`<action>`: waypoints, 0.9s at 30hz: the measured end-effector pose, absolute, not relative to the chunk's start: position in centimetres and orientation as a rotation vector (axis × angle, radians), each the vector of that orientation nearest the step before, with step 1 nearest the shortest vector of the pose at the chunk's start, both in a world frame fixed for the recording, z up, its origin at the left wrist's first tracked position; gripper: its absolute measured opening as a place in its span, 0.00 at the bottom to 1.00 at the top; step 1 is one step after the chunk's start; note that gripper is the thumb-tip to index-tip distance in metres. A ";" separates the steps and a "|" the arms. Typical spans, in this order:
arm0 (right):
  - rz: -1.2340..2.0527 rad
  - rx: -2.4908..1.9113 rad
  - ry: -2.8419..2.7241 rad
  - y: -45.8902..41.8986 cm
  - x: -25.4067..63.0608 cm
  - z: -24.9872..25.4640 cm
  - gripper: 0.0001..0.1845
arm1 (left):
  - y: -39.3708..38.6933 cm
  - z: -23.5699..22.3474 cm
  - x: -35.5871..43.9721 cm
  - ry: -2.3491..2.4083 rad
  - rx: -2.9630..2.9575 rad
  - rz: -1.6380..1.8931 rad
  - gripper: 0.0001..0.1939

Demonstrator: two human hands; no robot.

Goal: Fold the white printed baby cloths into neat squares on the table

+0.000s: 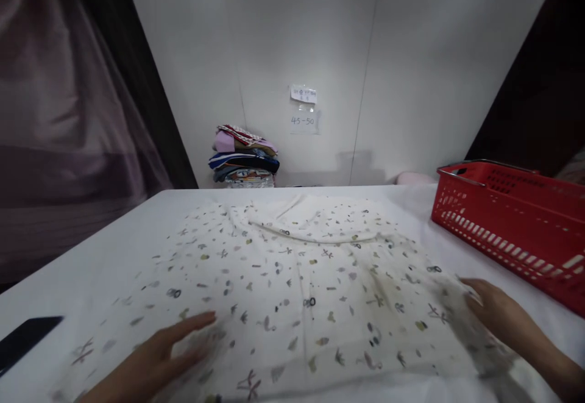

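Note:
A white cloth (pixel 274 305) printed with small scattered figures lies spread over the white table, with a raised fold across its far part. Over its near left part is my left hand (pixel 159 354), fingers stretched forward and somewhat blurred, holding nothing. At the cloth's right edge my right hand (pixel 500 317) is closed on the fabric, which lifts and bunches there in a shadowed, blurred patch. Some of that hand's fingers are hidden by the cloth.
A red plastic basket (pixel 507 220) stands on the right of the white table (pixel 114 238). A dark flat object (pixel 27 339) lies at the left edge. Behind the table are a stack of folded clothes (pixel 244 159) and a wall with paper labels (pixel 304 119). A curtain (pixel 68 116) hangs left.

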State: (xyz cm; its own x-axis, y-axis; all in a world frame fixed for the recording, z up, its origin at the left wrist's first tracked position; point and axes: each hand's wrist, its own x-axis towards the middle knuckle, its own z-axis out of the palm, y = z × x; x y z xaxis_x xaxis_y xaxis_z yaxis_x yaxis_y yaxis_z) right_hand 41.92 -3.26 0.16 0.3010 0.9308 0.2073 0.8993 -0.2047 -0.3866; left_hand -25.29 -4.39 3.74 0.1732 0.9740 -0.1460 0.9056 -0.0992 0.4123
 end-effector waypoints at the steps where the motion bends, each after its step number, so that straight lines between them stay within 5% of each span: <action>1: 0.100 -2.061 -1.739 -1.7 40.5 0.9 0.21 | -2.8 4.7 -24.1 1.771 2.024 0.253 0.23; 8: 0.317 -1.989 -1.783 13.2 32.4 3.8 0.17 | 10.0 6.7 -14.5 1.610 2.239 0.417 0.23; 15: 0.280 -2.218 -1.697 26.3 31.7 1.5 0.16 | 20.8 4.6 -8.8 1.596 2.564 0.341 0.22; 27: 0.113 -2.342 -1.519 31.6 33.0 -0.1 0.19 | 23.5 2.2 -7.1 1.543 2.542 0.177 0.17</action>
